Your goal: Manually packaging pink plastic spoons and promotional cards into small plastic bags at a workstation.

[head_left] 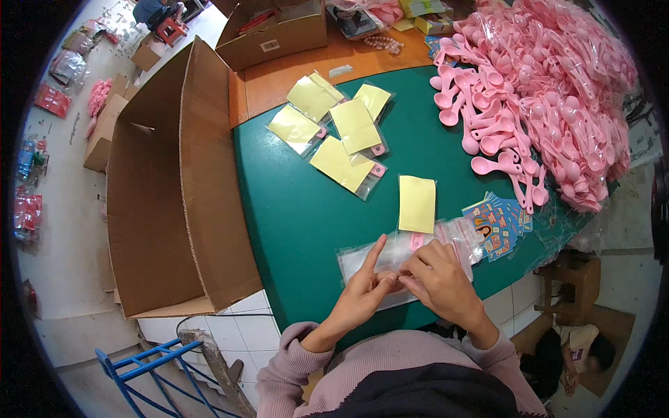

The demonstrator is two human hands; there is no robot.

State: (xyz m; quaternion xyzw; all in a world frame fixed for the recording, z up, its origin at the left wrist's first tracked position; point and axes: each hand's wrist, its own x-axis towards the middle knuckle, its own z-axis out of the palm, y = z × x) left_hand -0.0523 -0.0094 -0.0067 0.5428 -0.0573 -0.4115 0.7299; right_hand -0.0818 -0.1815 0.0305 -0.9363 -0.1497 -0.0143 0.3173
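Observation:
In front of me a clear plastic bag with a yellow card (417,203) and a pink spoon handle (417,241) showing lies over a pile of clear plastic bags (354,262). My left hand (364,287) pinches at the bag's near edge, thumb against curled fingers, index finger stretched out. My right hand (444,280) meets it there, its fingertips pressed together. The pinched edge is mostly hidden by the fingers. Beside my right hand are bags with red stripes (463,238) and a fan of blue printed cards (503,221).
Several filled bags with yellow cards (355,127) lie across the green tabletop (279,202). Pink spoons (550,90) heap up at the right. A large open cardboard box (216,188) stands at the left. A blue metal frame (146,366) stands lower left; a person (575,352) sits lower right.

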